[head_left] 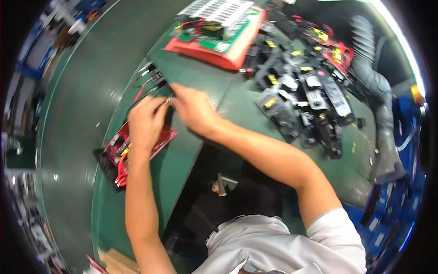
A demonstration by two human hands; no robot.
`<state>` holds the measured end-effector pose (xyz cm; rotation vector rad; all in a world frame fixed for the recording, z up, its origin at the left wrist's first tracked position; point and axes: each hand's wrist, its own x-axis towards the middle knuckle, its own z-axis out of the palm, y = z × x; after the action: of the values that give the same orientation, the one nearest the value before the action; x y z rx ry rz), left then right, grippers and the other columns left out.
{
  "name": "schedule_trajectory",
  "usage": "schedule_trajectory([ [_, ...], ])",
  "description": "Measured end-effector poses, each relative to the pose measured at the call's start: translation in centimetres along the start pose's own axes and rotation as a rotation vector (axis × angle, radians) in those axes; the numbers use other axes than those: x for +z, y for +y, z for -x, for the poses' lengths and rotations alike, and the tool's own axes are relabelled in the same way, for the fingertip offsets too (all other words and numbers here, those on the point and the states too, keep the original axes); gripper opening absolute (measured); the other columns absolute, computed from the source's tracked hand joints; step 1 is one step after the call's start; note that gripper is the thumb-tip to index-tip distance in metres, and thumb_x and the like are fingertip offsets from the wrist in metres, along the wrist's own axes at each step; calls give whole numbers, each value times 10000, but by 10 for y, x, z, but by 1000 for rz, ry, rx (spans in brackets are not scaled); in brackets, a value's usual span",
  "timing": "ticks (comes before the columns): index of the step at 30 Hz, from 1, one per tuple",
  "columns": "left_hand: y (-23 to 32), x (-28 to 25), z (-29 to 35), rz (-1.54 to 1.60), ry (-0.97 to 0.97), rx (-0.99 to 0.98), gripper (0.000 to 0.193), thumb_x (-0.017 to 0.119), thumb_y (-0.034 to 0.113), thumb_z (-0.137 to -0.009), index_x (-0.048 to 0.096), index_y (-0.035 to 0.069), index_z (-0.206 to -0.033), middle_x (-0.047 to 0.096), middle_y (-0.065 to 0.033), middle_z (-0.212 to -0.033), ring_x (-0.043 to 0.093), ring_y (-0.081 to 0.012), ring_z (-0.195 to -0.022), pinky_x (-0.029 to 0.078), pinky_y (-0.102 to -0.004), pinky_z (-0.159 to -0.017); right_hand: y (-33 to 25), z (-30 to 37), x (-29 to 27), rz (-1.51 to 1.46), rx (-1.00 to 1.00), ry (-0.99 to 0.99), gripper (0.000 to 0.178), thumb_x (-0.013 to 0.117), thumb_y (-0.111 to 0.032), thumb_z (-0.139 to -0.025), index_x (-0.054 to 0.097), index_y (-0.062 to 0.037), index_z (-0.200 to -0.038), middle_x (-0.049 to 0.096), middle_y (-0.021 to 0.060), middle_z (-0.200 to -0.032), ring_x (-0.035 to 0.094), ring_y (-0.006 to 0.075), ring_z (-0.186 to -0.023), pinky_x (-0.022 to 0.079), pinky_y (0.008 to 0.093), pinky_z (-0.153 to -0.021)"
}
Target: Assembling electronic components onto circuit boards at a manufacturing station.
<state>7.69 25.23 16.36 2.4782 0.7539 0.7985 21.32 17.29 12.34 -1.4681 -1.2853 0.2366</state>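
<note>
My left hand is bent over a red circuit board, with thumb and fingers pinched together. Right beside it, my right hand is closed too, its fingertips meeting the left ones over a small blurred piece. What each hand grips there is too small and smeared to name. Just beyond the fingertips is a black part with thin red and black wires running back toward my left hand. Red wires bunch on the board beside my left wrist. A black panel sits along the board's left end.
A green circuit board with silver finned metal rests on a red pad at the far side. Many black plastic parts are heaped at the right. Beyond them hangs a grey flexible duct. Cardboard lies near the lower left.
</note>
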Motion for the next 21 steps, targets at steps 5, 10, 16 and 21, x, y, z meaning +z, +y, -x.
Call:
schedule_trajectory([
  [5,-5,-4,3,-102,-28,19,120,641,48,-861,673,-27,-948,594,-159,-800,571,-303,-687,452,-369,-651,-1,2,14,10,20,-80,329,565,-35,-823,517,35,-1142,632,284,-866,609,475,-850,487,550,-718],
  [10,2,-6,0,-136,-48,47,94,638,13,-857,639,-50,-927,572,-161,-791,568,-325,-698,442,-391,-648,-1,9,19,3,-82,-18,544,551,51,-763,448,156,-1288,627,236,-1047,591,413,-931,488,450,-848],
  [16,-3,3,1,-128,-77,40,119,636,20,-858,637,-51,-953,577,-163,-806,576,-319,-703,440,-389,-641,4,9,15,47,27,-71,506,560,34,-770,467,155,-1253,647,250,-947,612,424,-897,505,471,-804],
  [21,-9,-3,4,-95,-47,5,131,636,54,-882,649,-41,-971,587,-147,-811,557,-274,-672,439,-357,-629,-2,2,16,-28,17,-57,364,553,6,-803,520,80,-1157,637,276,-865,609,457,-847,500,529,-733],
])
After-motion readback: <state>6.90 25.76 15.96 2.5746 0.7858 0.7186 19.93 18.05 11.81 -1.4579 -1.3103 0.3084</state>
